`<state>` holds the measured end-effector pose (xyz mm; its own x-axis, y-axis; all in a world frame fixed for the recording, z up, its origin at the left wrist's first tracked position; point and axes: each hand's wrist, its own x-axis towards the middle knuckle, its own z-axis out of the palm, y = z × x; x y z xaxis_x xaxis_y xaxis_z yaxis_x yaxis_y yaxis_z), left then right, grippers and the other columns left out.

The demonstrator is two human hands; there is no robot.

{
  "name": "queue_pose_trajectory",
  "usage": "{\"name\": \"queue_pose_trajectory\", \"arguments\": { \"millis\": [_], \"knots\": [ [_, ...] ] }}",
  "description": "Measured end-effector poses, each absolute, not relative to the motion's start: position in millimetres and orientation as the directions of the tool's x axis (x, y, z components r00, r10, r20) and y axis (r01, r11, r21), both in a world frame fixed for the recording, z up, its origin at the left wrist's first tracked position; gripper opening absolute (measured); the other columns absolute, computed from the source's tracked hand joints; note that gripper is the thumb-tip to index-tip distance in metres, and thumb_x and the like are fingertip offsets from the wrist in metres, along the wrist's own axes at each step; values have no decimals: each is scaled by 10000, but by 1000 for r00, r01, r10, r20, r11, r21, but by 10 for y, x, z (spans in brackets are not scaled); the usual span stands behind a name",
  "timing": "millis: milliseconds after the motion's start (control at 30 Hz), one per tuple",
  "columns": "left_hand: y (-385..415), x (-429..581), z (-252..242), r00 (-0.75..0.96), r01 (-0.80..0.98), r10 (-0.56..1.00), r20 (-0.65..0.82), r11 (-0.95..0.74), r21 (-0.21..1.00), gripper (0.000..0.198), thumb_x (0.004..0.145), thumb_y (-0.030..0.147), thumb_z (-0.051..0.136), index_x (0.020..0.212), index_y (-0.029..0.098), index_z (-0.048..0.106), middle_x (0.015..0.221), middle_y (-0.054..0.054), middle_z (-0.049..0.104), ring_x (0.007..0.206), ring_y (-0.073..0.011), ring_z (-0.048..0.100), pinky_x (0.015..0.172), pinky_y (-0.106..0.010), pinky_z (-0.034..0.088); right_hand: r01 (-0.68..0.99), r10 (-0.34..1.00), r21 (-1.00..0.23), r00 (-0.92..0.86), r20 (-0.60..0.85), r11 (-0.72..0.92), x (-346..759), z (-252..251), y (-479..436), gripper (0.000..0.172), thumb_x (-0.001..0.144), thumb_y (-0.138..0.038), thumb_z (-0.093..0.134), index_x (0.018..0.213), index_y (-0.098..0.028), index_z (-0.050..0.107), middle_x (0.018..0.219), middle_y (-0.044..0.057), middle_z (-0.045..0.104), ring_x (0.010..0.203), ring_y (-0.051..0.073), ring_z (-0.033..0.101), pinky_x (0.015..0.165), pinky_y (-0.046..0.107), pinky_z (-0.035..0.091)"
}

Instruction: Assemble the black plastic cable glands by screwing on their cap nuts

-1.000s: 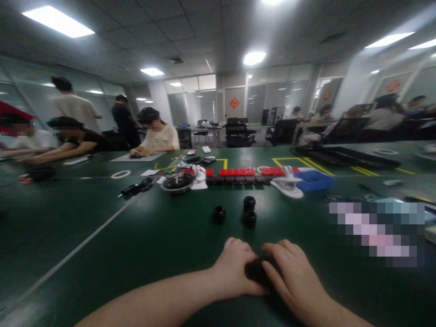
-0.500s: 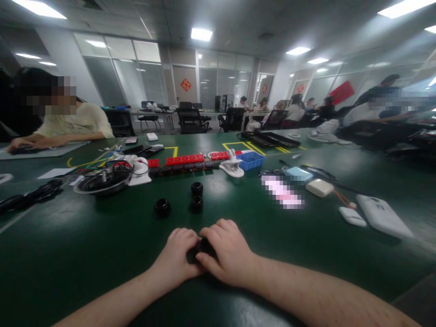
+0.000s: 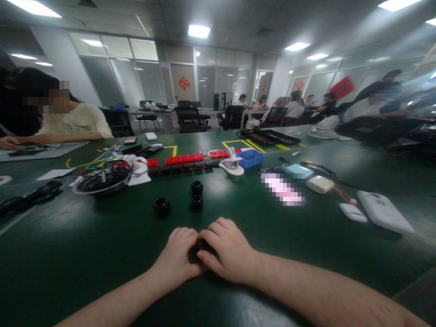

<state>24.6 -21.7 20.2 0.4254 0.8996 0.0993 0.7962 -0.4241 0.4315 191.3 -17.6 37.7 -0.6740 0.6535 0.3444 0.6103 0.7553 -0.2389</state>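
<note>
My left hand [image 3: 179, 254] and my right hand [image 3: 226, 250] meet low in the middle of the head view, just above the green table [image 3: 119, 250]. Both are closed around a small black round part [image 3: 206, 246]. Fingers hide most of that part, and only a dark strip shows between the hands. Beyond them stand several similar glossy black round parts with open tops: one at the left [image 3: 162, 206], and a near one [image 3: 196, 203] touching or almost touching a far one [image 3: 196, 187].
Farther back are a metal bowl [image 3: 102, 184] with wires, a red-and-black row of modules [image 3: 184, 159], a white clip-like piece [image 3: 232, 164] and a blue bin [image 3: 251, 157]. On the right lie a white power bank [image 3: 384, 211] and a cream case [image 3: 320, 185]. A person [image 3: 75, 120] sits at left.
The hands stay almost in place, with the right fingers shifted slightly over the black part, so a little less of it shows. The camera view has moved a little.
</note>
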Motion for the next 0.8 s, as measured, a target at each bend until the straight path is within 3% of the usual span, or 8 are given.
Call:
{"name": "queue_pose_trajectory", "arguments": {
  "millis": [567,800],
  "knots": [
    [-210,239,230,453,758,887,85,-434,486,148,663,316,587,721,197,522,767,4,542,769,-194,488,741,-324,387,634,659,-199,-669,345,747,1916,368,-174,266,824,-394,458,942,-184,571,808,38,545,781,185,427,684,311,324],
    [-217,228,233,460,750,885,74,-432,502,183,674,342,606,772,196,555,813,-2,561,798,-198,495,760,-328,384,620,662,-244,-652,370,746,1924,373,-185,287,814,-387,466,991,-174,541,831,38,567,791,187,420,709,317,320]
  ]
}}
